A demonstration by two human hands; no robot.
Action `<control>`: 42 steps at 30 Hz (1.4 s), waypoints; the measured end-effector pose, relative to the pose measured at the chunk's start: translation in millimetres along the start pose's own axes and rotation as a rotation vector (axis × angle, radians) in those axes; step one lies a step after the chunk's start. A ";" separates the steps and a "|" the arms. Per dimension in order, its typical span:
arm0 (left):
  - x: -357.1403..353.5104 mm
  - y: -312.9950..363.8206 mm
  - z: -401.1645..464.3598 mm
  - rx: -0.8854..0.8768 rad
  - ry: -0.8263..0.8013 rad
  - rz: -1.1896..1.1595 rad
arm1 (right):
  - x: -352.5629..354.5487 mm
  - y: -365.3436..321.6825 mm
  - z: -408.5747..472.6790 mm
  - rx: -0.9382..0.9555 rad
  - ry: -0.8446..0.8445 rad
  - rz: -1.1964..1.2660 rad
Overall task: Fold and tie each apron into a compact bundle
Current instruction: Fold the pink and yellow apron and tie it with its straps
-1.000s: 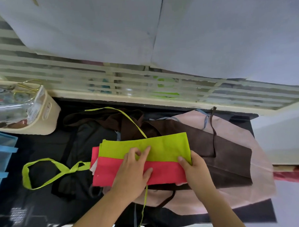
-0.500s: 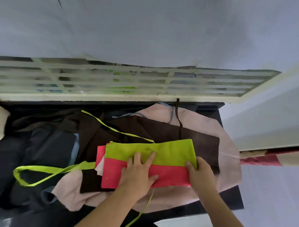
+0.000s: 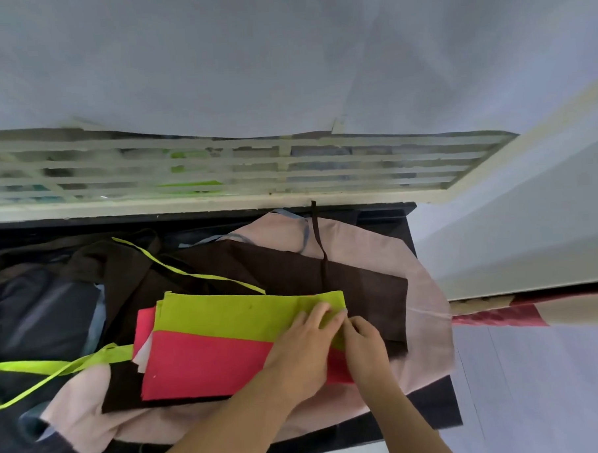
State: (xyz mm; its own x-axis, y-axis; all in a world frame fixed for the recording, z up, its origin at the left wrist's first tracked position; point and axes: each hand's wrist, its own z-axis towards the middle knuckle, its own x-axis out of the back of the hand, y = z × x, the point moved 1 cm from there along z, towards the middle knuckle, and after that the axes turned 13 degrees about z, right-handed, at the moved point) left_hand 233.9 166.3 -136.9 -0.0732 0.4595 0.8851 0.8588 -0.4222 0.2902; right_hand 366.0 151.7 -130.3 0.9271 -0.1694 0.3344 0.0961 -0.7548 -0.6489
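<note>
Folding is the step in hand: the green-and-red apron (image 3: 227, 335) lies as a long flat band on top of a brown apron (image 3: 292, 264) and a pale pink apron (image 3: 427, 289), all heaped on the dark desk (image 3: 439, 408) below a louvred window (image 3: 219, 168). Both hands meet at the band's right end. The left hand (image 3: 302, 342) lies across the cloth with its fingers stretched toward the green corner, pressing it down. The right hand (image 3: 364, 340) has its fingers curled at the same corner and seems to pinch the edge — the exact hold is partly hidden behind the left hand.

To do this fold well, I judge the right end should be brought over in one even turn, edges matched to the band's long sides, with the left hand pinning the crease line so the layers underneath do not slide on the loose aprons below. The lime green ties (image 3: 57, 368) trail off to the left and a thinner one (image 3: 190, 270) runs back over the brown cloth — they should stay free of the fold, since they are needed to bind the bundle. Smoothing each turn flat before the next will keep the bundle tight.

No brand, label or readable writing shows on any of the aprons or elsewhere in view.
</note>
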 end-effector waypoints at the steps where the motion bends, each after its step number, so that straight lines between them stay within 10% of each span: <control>1: -1.2 0.8 5.3 0.018 -0.030 0.007 | 2.6 0.8 2.2 -0.013 -0.023 -0.016; 21: -3.0 -15.4 11.4 0.060 -0.083 0.100 | 29.1 29.5 -5.7 0.038 -0.121 -0.476; 31: -9.4 -100.8 -79.2 0.434 -0.047 0.027 | 19.9 19.6 -7.4 0.038 -0.109 -0.614; 42: -12.8 -98.6 -81.8 0.407 -0.028 0.096 | 7.5 11.8 -13.7 0.021 -0.130 -0.153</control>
State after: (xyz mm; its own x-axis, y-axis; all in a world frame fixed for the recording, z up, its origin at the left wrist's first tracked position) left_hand 108.7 138.2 -147.1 0.0257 0.4565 0.8893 0.9917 -0.1237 0.0348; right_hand 369.1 132.9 -126.1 0.9399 0.0308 0.3401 0.2461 -0.7517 -0.6119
